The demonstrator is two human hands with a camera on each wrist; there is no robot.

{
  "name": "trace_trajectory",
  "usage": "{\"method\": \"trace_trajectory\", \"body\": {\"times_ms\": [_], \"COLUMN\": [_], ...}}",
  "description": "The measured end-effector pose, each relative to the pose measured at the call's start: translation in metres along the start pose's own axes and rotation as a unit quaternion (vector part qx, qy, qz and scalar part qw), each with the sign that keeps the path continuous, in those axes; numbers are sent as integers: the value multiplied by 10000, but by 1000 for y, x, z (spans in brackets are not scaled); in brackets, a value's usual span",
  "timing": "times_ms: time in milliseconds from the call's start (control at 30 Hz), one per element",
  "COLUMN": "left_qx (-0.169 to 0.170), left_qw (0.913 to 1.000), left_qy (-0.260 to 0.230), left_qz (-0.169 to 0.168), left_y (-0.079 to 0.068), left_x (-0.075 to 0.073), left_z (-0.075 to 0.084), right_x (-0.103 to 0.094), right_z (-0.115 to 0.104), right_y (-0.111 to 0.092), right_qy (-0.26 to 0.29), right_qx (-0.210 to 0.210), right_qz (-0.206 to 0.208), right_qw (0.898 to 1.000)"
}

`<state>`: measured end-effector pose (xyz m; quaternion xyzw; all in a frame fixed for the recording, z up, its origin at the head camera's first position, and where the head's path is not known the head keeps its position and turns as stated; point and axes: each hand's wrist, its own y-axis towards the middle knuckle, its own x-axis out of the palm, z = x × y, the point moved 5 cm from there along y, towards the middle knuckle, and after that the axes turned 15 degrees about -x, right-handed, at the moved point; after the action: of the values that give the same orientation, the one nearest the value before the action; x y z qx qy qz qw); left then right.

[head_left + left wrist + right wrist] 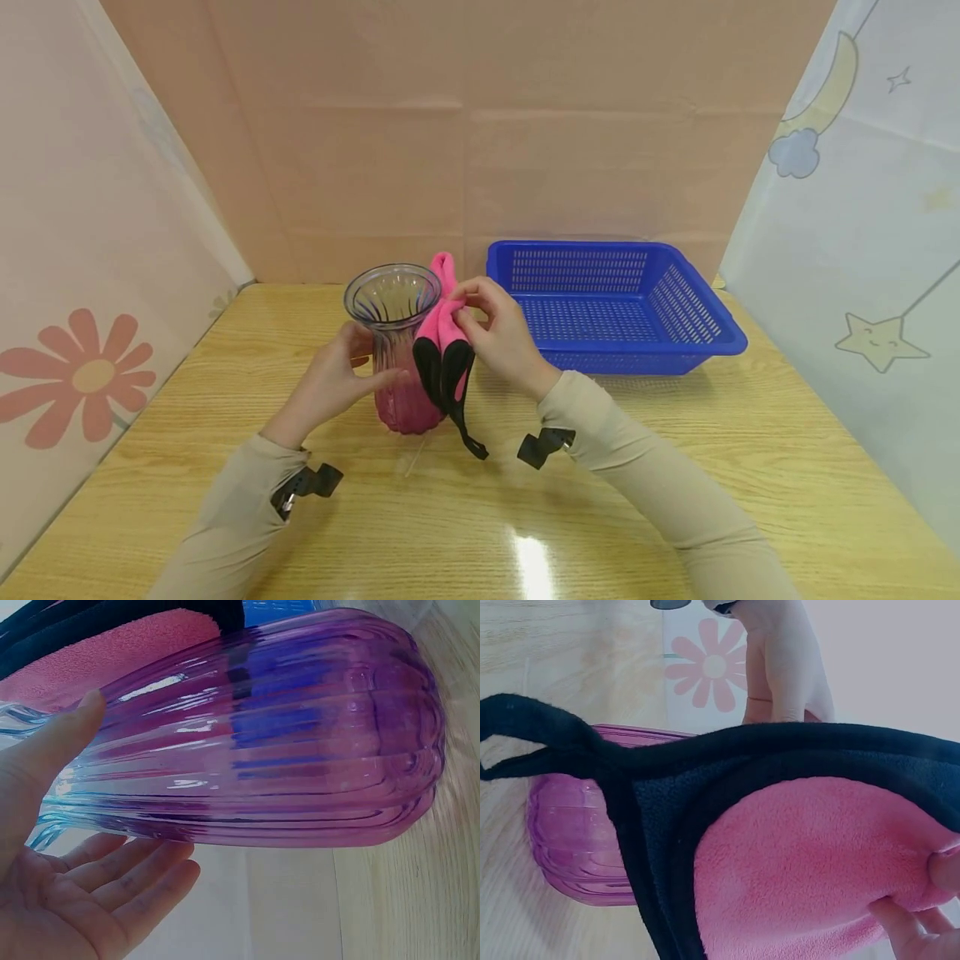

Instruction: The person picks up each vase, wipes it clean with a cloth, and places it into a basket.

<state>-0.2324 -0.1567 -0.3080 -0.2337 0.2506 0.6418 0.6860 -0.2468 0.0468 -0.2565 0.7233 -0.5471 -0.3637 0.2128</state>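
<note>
A ribbed glass vase (405,392), clear at the flared rim and pink-purple toward the base, stands upright on the table. My left hand (326,387) holds it from the left, thumb on the near side and fingers round the far side, as the left wrist view shows along the vase's wall (337,750). At the vase's right side, my right hand (498,329) pinches a folded pink fleecy cloth (438,325) between thumb and fingertips. Black edging and a hanging loop (532,712) dangle from the cloth, which overlaps the vase in the right wrist view.
Behind and to the right, a blue perforated plastic basket (600,358) sits against the back wall. The wood-grain table (420,533) is enclosed by a plain peach sheet (465,167) and patterned side sheets.
</note>
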Motion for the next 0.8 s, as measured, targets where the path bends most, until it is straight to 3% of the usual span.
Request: {"method": "trace_trajectory", "body": {"times_ms": [467,800], "left_qx": [578,394], "left_qw": [9976,9943], "left_qy": [-191,-368], "left_qz": [-333,-919], "left_y": [7,12], "left_x": [-2,-4], "left_z": [1,-6], "right_x": [-8,-4], "right_z": [-8,-7], "right_y": [8,5], "right_qy": [41,292], "right_qx": [-280,-245], "right_qz": [43,-53], "right_qw": [9996,9993]}}
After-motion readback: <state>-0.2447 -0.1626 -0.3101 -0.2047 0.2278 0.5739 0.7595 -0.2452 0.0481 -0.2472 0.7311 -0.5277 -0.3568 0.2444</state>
